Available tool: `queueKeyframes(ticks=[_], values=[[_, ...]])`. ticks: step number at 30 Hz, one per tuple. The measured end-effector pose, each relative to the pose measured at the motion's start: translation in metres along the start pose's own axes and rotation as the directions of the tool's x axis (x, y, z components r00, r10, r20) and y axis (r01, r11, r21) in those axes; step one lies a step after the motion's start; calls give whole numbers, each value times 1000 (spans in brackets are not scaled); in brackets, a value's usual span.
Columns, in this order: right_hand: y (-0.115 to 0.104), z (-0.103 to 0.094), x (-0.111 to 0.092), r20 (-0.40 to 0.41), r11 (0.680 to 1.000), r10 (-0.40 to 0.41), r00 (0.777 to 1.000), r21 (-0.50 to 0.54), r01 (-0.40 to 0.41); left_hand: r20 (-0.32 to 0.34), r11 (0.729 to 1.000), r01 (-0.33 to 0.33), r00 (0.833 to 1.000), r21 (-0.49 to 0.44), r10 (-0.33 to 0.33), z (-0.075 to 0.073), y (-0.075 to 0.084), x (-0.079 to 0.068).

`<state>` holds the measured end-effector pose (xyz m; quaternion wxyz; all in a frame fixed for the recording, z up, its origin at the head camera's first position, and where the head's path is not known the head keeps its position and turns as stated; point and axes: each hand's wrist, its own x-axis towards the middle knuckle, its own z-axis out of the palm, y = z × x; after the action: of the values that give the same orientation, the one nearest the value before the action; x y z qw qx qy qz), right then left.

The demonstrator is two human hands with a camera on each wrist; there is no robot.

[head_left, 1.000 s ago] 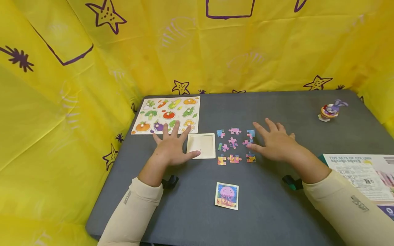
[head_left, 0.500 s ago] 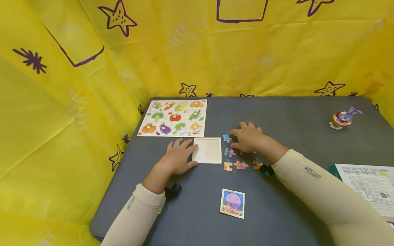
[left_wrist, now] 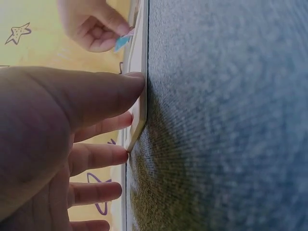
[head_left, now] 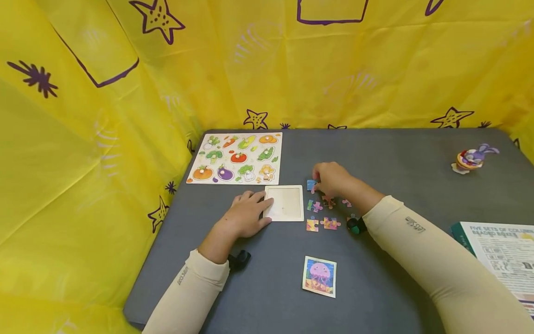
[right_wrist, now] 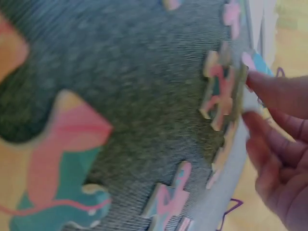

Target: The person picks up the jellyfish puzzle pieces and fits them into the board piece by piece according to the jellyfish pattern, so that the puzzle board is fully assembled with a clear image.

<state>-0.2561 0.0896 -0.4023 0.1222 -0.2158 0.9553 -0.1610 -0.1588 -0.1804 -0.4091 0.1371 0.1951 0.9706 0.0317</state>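
My left hand (head_left: 246, 215) rests at the left side of a shallow square wooden puzzle tray (head_left: 285, 206), fingers extended. In the left wrist view its thumb lies along the tray's edge (left_wrist: 140, 98). My right hand (head_left: 331, 180) pinches a blue and pink jigsaw piece (head_left: 311, 185) just right of the tray's far corner. That piece (left_wrist: 122, 44) shows between thumb and fingers in the left wrist view. Around and below this hand lie several other jigsaw pieces (head_left: 332, 223), some partly hidden by the hand and wrist.
A picture card with a pink jellyfish (head_left: 320, 277) lies nearer the front. Behind the tray is a vegetable peg board (head_left: 235, 157). A bunny figurine (head_left: 471, 159) stands at back right, and a white box (head_left: 500, 260) lies at right. Yellow cloth (head_left: 325, 83) walls the table.
Both hands were spread above the table. The left came down onto the tray's edge. The right moved left over the pieces and took hold of the far-left jigsaw piece.
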Motion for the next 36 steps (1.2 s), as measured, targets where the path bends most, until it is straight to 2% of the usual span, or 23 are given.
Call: queueKeyframes(ticks=[4,7,10,15,21,27,31,36], values=[[-6,-5,1,-4,986,7,1000,164,-6,0,1000,-4,1000,-13,4,0,-1,-1],[-19,-6,4,40,964,-2,999,265,-9,-2,1000,-1,1000,-11,1,2,-2,0],[-36,2,11,89,951,-22,996,308,-7,-7,1000,10,1000,-25,-10,3,-3,1],[-59,20,27,98,979,-45,994,203,24,-25,996,29,999,-84,-32,4,-6,3],[-75,28,39,86,995,-50,995,85,43,-43,995,7,999,-100,-11,6,-8,4],[-83,29,46,60,998,-52,997,41,49,-44,998,-18,999,-64,15,5,-7,4],[-84,28,48,51,999,-39,998,20,38,-26,999,-5,1000,-37,4,4,-7,5],[-73,17,42,39,999,-35,999,29,34,-22,1000,20,1000,3,-20,4,-6,6]])
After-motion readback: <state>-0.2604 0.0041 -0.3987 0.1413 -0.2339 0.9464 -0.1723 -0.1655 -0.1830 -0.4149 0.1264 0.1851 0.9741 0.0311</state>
